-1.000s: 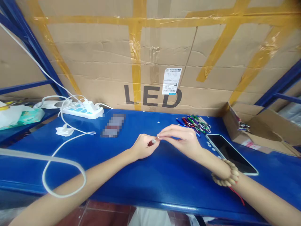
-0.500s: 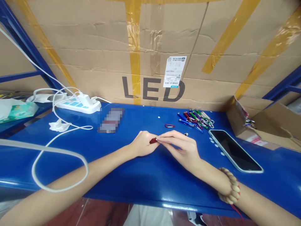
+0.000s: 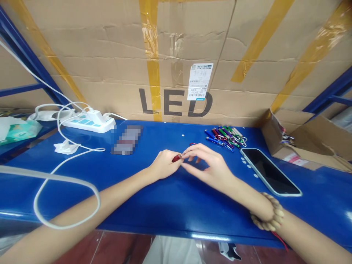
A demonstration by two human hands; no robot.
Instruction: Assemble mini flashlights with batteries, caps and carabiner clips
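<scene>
While the dark-red metal tube (image 3: 176,158) is gripped in the left hand (image 3: 165,164) over the near-centre table (image 3: 159,205), its right end seems uncapped. Whether anything is pinched by the right hand (image 3: 211,165) cannot be told. Far right, pen-shaped keychains (image 3: 223,133) are left unheld.

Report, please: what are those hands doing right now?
Left hand gripping red tube. Right hand at tube's end, contact unclear. White cable crossing left forearm in view.

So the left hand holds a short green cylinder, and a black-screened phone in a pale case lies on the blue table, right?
The colour is wrong: in the head view, the left hand holds a dark red cylinder. The phone in its pale case does lie on the blue table.
</scene>
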